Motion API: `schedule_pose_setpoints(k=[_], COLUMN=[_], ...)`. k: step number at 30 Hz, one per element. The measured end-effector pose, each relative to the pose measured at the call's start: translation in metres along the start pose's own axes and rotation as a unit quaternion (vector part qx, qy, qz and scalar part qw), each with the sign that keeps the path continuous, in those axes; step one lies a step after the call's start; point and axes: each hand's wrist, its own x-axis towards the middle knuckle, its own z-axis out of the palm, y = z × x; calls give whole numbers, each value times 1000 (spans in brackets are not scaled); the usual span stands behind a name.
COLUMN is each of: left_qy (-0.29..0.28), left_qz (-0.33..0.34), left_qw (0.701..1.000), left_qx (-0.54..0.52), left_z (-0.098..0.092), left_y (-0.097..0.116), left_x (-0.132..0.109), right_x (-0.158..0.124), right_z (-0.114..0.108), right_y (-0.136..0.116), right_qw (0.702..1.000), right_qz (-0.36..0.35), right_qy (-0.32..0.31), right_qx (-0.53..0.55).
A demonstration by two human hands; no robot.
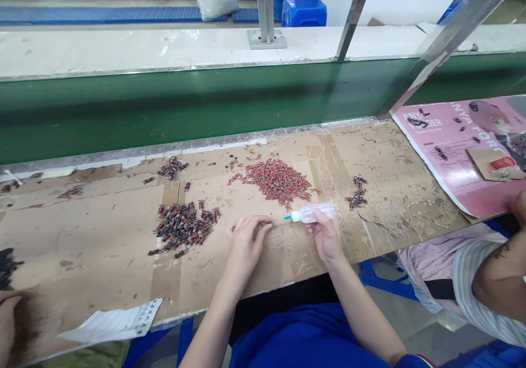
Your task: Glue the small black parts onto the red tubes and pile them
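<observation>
My right hand (pixel 327 239) is closed around a clear squeeze bottle (pixel 317 213) that lies nearly level, its blue needle tip (pixel 287 217) pointing left. Facing that tip, my left hand (pixel 245 243) has thumb and fingertips pinched together; whatever sits between them is too small to make out. Just beyond both hands is a heap of small red and silver parts (pixel 279 181). Left of my left hand lies a pile of small black and red parts (pixel 186 226).
Cardboard (pixel 255 269) covers the bench. Smaller clusters of parts lie at the right (pixel 356 193) and back left (pixel 171 168). A green belt (pixel 184 105) runs behind. Other people's arms show at both sides, near a paper sheet (pixel 115 323) and a pink poster (pixel 447 154).
</observation>
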Motion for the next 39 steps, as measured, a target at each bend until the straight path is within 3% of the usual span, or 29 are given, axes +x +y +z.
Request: schedule_pose_setpoints(k=[3,8,25,39], left_qy=[48,101,59,70], left_qz=[-25,-2,-47,-71], left_qw=[998,993,997,995], left_qx=[15,60,-8,-9], left_z=[1,-1,-5,-4], left_y=[-7,-16,-10,-7], left_x=[-8,-16,-10,-9], right_x=[-2,-7,-11,-11], right_z=[2,11,21,18], right_y=[5,8,14,16], right_qw=[998,988,982,984], right_qz=[-30,-55,-60,-60], right_qy=[7,-16,-46,-19], right_qx=[-58,-146,-172,-166])
